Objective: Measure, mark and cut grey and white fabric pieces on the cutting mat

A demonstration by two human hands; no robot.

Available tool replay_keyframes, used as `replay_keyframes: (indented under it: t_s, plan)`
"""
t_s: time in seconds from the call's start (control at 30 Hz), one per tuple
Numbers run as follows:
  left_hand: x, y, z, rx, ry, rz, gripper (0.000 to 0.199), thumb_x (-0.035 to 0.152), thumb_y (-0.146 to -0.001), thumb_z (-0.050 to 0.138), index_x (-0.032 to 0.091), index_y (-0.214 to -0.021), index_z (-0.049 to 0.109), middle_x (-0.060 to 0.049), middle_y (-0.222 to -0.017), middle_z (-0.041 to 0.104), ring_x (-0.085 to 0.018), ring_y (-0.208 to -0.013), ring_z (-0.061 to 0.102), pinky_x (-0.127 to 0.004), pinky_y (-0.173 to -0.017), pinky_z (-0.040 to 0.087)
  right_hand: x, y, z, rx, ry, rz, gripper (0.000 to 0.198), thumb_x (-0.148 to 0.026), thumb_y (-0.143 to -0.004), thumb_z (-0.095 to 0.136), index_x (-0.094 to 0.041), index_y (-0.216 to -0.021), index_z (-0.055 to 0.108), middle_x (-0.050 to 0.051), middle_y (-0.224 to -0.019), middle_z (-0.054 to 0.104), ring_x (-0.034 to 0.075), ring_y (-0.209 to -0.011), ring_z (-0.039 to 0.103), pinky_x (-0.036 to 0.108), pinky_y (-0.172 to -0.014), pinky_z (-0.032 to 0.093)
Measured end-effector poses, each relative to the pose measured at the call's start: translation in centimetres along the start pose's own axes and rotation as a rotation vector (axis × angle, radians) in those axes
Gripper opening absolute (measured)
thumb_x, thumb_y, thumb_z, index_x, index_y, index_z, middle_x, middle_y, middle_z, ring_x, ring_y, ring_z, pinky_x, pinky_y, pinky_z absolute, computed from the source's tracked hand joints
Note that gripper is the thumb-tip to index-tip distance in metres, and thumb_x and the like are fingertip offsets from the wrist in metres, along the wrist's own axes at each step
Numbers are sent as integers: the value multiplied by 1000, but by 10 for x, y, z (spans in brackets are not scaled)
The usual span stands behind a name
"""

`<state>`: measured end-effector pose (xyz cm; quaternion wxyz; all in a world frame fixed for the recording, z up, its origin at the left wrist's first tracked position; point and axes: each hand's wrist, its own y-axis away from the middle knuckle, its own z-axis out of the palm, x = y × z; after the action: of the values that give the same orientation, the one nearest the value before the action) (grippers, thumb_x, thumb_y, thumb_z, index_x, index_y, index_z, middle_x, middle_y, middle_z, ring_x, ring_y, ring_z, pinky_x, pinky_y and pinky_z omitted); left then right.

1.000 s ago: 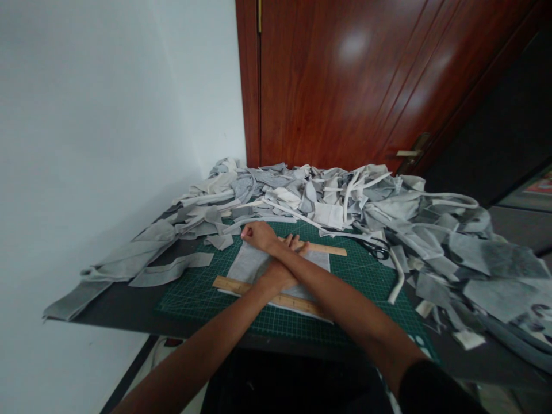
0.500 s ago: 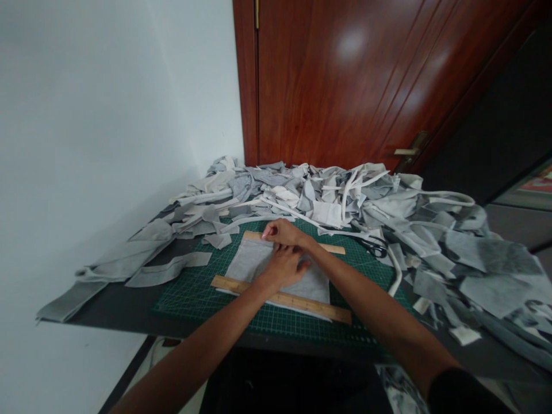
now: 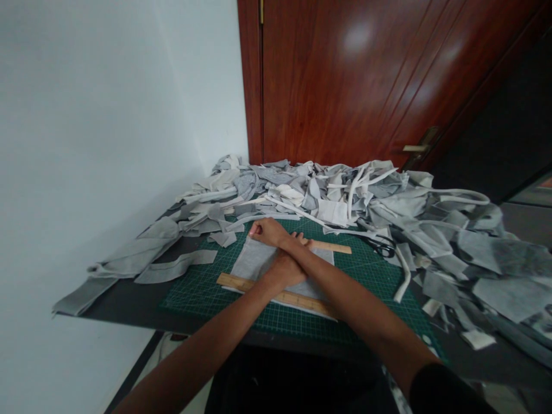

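You won't find any readable text here; the markings on the near wooden ruler [image 3: 276, 295] and the green cutting mat [image 3: 366, 276] are too blurred.

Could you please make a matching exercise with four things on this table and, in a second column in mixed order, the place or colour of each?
Things:
1. cutting mat
2. scissors
3. near ruler
4. door

Descriptions:
A. reddish-brown, behind the table
B. green with a grid
C. black, right of the mat's far edge, by the scraps
D. wooden, across the grey cloth's near edge

Pairs: 1-B, 2-C, 3-D, 4-A
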<state>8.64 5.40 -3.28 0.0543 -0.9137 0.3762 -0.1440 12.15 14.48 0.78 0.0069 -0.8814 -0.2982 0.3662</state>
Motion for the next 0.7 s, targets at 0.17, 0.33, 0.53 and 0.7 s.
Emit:
replay_keyframes:
  t_s: [0.17, 0.33, 0.53, 0.7]
  plan:
    - [-7, 1, 5, -16, -12, -65, 70, 54, -104, 48, 25, -166, 33, -13, -175, 23, -39, -162, 16, -60, -130, 13, -15, -14, 12, 18, 25, -5, 6, -13, -88, 74, -18, -86, 76, 0, -80, 75, 13, -73, 68, 21, -66, 45]
    - [-3, 1, 1, 19, 8, -32, 66, 45, -104, 49, 20, -163, 36, -15, -170, 36, -36, -159, 26, -56, -129, 22, -11, -3, -6, 87, 47, -13, 3, -18, -91, 74, -19, -92, 77, 0, -86, 77, 13, -79, 71, 21, -71, 48]
    - [12, 3, -19, 141, -56, -13, 48, 31, -100, 57, 18, -147, 53, -17, -158, 47, -37, -151, 35, -64, -126, 25, 51, 63, -84, 298, 204, 157, 5, -18, -92, 71, -18, -92, 75, 5, -91, 77, 18, -84, 70, 29, -81, 52]
    - [19, 0, -31, 175, -77, -5, 30, 14, -96, 54, 19, -124, 63, -12, -128, 62, -30, -124, 54, -49, -108, 48, 92, 128, -133, 419, 328, 253, 17, -11, -92, 63, -17, -103, 74, 11, -101, 74, 23, -93, 69, 35, -92, 54]
